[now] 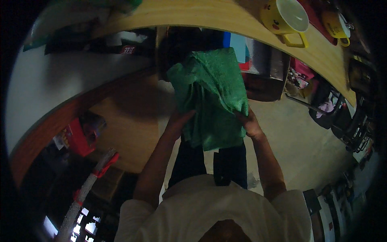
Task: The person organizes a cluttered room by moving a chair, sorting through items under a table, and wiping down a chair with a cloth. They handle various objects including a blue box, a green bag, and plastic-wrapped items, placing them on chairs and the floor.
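Note:
A creased green cloth [216, 90], perhaps a woven sheet or bag, is held up in front of my body at about waist height. My left hand [181, 122] grips its left side, with the thumb on top and the fingers hidden beneath. On the right edge, my right hand [250, 123] pinches the material between thumb and fingers. Folds run down its middle, and the lower edge hangs in front of my dark trousers [189, 160].
A wooden tabletop [193, 13] curves across the far side, bearing a yellow mug [276, 22] and a second yellow cup [332, 25]. Beneath it stands a dark box [263, 86]. To the left are a white surface [45, 81] and a post wrapped with red cloth [87, 184].

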Motion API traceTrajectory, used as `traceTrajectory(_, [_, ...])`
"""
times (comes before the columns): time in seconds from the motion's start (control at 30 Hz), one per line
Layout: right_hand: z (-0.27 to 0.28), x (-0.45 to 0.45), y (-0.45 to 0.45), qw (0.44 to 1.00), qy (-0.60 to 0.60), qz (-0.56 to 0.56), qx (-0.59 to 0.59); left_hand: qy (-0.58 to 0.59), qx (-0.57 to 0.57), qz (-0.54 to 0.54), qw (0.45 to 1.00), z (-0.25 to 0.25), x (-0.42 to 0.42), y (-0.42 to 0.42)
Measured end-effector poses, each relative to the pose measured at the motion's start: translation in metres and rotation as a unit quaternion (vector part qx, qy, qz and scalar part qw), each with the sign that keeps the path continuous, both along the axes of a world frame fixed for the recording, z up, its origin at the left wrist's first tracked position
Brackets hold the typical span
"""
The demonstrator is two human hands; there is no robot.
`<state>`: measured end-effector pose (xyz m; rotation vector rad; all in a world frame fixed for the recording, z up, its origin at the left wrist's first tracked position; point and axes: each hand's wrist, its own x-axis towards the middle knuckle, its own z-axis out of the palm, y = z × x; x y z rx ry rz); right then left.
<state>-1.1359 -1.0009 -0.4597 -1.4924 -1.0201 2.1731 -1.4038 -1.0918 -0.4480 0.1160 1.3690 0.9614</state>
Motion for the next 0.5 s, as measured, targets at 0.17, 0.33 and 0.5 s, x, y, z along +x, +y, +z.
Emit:
traceTrajectory(0.17, [-0.012,-0.041,0.016,1.000,-0.016,0.009,0.023,0.115,-0.062,-0.069,0.989,-0.033,-0.044,0.009])
traceTrajectory(0.33, [-0.065,-0.113,0.076,0.991,0.023,-0.131,-0.030,0.501,0.112,-0.335,0.790,-0.041,-0.124,0.058])
traceTrajectory(0.5, [-0.195,-0.165,0.136,0.964,-0.106,-0.019,0.243,0.558,0.101,-0.215,0.795,-0.041,-0.106,0.112])
